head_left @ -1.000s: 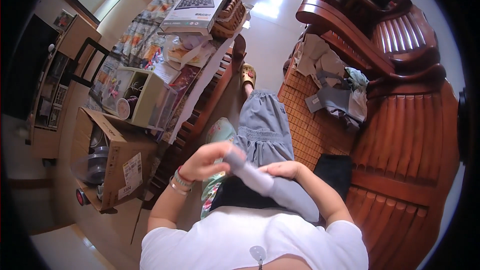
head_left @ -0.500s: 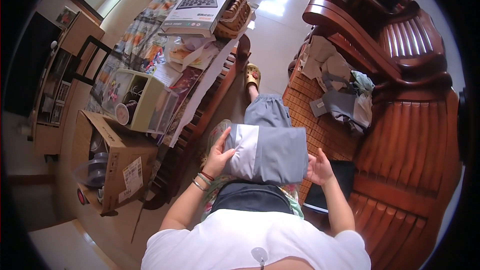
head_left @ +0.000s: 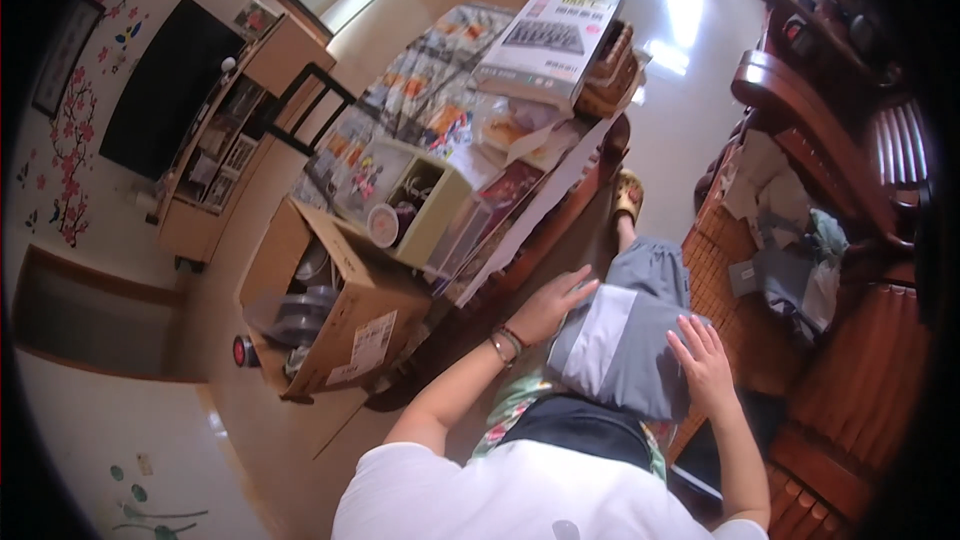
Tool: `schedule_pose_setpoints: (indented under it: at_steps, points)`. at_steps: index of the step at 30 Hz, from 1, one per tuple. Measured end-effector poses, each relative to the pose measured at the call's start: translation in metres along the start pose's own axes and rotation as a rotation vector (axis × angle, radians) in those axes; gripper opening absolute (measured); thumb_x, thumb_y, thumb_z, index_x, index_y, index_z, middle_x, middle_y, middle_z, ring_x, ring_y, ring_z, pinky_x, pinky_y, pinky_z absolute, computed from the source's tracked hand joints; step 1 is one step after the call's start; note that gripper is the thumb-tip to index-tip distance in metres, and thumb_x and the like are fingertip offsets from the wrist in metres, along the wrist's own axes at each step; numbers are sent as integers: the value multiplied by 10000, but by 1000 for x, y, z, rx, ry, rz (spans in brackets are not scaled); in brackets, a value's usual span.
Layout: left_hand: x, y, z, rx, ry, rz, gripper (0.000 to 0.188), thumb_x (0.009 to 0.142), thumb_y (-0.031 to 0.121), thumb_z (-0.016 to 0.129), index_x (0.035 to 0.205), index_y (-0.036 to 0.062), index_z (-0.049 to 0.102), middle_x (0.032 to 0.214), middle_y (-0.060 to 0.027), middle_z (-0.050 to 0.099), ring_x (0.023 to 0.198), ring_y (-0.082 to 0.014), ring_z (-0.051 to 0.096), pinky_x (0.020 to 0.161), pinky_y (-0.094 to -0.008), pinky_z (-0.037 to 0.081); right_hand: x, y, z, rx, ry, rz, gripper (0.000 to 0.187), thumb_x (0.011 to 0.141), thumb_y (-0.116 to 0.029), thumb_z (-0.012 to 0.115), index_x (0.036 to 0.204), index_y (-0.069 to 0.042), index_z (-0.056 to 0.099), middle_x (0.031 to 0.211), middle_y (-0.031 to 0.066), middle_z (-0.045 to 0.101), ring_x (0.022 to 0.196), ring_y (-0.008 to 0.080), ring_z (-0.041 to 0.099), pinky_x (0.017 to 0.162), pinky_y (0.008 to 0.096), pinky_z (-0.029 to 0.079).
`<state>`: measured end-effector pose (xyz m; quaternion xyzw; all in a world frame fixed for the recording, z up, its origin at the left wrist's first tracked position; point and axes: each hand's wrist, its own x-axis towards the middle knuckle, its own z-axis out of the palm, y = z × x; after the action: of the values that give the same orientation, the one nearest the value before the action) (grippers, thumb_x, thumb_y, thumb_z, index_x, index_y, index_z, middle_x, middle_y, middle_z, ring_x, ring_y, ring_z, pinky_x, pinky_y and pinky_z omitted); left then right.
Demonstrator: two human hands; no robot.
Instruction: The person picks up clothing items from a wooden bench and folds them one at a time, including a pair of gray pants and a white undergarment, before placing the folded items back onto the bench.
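Observation:
A folded grey garment (head_left: pixel 648 365) with a pale band (head_left: pixel 603 330) across it lies over my lap. My left hand (head_left: pixel 552 308) is at its upper left edge, fingers stretched out. My right hand (head_left: pixel 703 365) rests on or just above its right side, fingers spread flat. A grey gathered elastic end (head_left: pixel 650 265) reaches out beyond the bundle toward a foot in a yellow clog (head_left: pixel 627 195). I cannot tell whether that end belongs to the same garment.
Left of me, a cloth-covered table holds a boxed board game (head_left: pixel 550 45), a wicker basket (head_left: pixel 610 75) and a green-sided container (head_left: pixel 435 210). An opened cardboard box (head_left: pixel 375 325) stands nearer. On the right, a wooden bench (head_left: pixel 840 390) carries more clothes (head_left: pixel 785 280).
My view has swung left, so the scene sits further right. Both hands have loosened from the garment's edges, and my right hand has come over its right side with fingers spread.

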<state>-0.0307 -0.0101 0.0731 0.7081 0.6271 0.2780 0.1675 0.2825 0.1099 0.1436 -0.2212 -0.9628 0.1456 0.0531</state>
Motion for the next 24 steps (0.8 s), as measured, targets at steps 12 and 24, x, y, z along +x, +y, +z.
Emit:
schedule_pose_setpoints:
  at_steps: [12, 24]
  points:
    - [-10, -24, 67, 277, -85, 394, 551, 874, 172, 431, 1418, 124, 356, 1510, -67, 281, 1368, -278, 301, 1073, -457, 272, -2, 51, 59, 183, -173, -274, 630, 764, -79, 559, 1350, 41, 362, 1468, 165, 331, 1364, 281, 326, 1121, 435, 246]
    - [11, -16, 26, -536, -257, -122, 458, 866, 206, 621, 1286, 66, 504, 1304, -110, 531, 1242, -267, 454, 1063, -437, 308, 4, 56, 20, 1447, -335, 509, 316, 899, -75, 559, 1206, -1, 571, 1137, 44, 608, 1010, 122, 557, 887, 283, 461]
